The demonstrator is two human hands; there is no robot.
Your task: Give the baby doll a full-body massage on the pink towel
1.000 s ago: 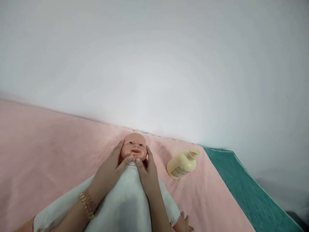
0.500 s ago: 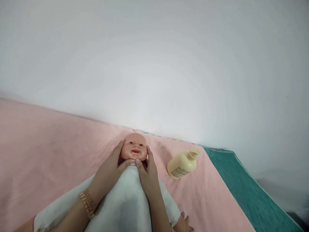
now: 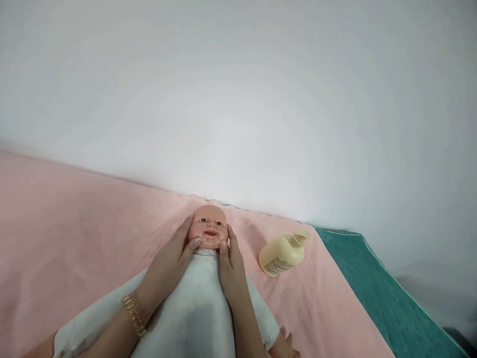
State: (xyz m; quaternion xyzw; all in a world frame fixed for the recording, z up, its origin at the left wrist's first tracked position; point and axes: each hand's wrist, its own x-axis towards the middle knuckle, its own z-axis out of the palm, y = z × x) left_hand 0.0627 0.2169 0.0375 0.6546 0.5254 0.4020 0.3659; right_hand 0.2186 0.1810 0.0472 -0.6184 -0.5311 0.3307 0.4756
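Note:
A baby doll (image 3: 203, 293) in a white top lies on its back, its bald head (image 3: 214, 211) towards the wall and its arms spread to both sides. My left hand (image 3: 169, 263), with a beaded bracelet above the wrist, cups one side of the head. On the other side my right hand (image 3: 233, 271) holds it the same way. Both thumbs rest at the lower cheeks and jaw, apart from each other, with the lace collar (image 3: 206, 252) showing between them. The fingertips lie along the sides of the head, partly hidden behind it.
A pale yellow pump bottle (image 3: 281, 254) stands right of the doll's head, its label low on the side. Pink cloth (image 3: 93, 219) spreads beneath everything, with a green quilted surface (image 3: 357, 263) at the right. A white wall (image 3: 238, 99) rises behind.
My thumbs have moved apart and up, from under the doll's chin to its lower cheeks, uncovering the collar. The other fingers stay at the sides of the head.

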